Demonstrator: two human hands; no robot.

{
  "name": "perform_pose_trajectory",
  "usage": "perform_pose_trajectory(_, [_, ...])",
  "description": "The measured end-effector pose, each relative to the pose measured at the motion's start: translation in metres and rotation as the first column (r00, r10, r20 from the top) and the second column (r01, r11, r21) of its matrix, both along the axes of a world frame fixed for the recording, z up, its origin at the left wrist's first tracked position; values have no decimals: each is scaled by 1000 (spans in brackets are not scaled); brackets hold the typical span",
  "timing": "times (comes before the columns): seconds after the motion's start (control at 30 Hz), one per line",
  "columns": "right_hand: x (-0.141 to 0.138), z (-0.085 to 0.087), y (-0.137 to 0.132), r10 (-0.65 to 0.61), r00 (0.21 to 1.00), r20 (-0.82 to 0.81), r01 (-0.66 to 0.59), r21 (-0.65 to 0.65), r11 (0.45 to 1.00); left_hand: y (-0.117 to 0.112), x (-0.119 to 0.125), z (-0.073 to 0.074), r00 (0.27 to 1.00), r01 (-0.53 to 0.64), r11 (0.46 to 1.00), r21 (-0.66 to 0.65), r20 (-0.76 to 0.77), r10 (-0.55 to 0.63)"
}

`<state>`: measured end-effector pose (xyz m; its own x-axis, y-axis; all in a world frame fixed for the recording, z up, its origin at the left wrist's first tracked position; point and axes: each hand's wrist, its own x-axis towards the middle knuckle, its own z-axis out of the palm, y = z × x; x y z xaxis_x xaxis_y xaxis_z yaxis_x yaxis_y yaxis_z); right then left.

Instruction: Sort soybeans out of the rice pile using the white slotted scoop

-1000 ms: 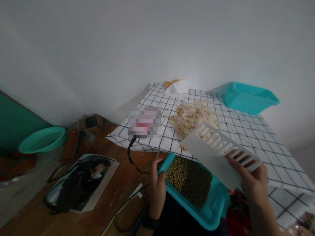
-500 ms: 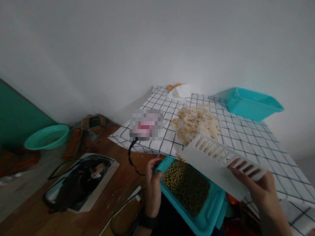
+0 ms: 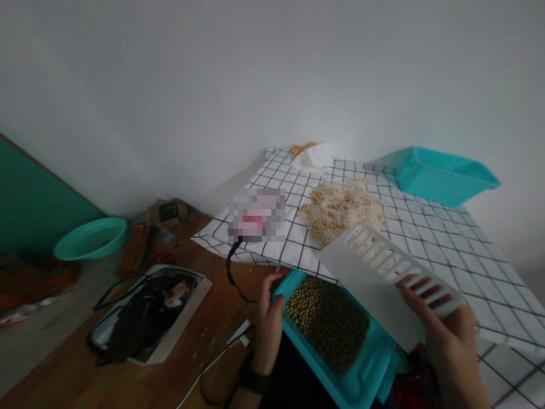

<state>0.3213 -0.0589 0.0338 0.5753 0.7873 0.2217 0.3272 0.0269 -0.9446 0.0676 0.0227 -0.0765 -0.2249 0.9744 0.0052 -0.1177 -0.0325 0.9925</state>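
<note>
I have the tray (image 3: 377, 355) near, beans (image 3: 309, 304) in it, the left hand (image 3: 269, 324) at its left end. To the right, I hold the panel (image 3: 361, 272) in the right hand (image 3: 447, 338), between the tray and the pile (image 3: 336, 207) on the cloth (image 3: 430, 233). Far right on the cloth I see a bin (image 3: 438, 182); behind the pile, a tissue (image 3: 317, 158). Left of the cloth lies a box (image 3: 189, 321); farther left, a basin (image 3: 70, 247).

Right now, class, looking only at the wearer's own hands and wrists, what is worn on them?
The left hand is ungloved, with a broad, dark band around its wrist. The right hand is ungloved too. No sleeve shows on either forearm.
</note>
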Motion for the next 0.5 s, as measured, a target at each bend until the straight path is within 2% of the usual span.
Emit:
perform_pose_trajectory(0.1, [0,4,8,-59,998,6,59,-15,998,0,-1,-4,1000,2,1000,3,-8,-2])
perform_pose_trajectory(0.2, [18,2,20,-91,996,-15,92,47,995,-1,0,-6,1000,-8,1000,7,-15,8])
perform_pose_trajectory(0.37, [54,3,53,35,998,47,-36,21,999,-1,2,-5,999,-4,1000,20,-34,5])
perform_pose_trajectory(0.5, [71,10,84,75,996,46,-76,25,997,3,0,-5,998,23,999,49,-66,-20])
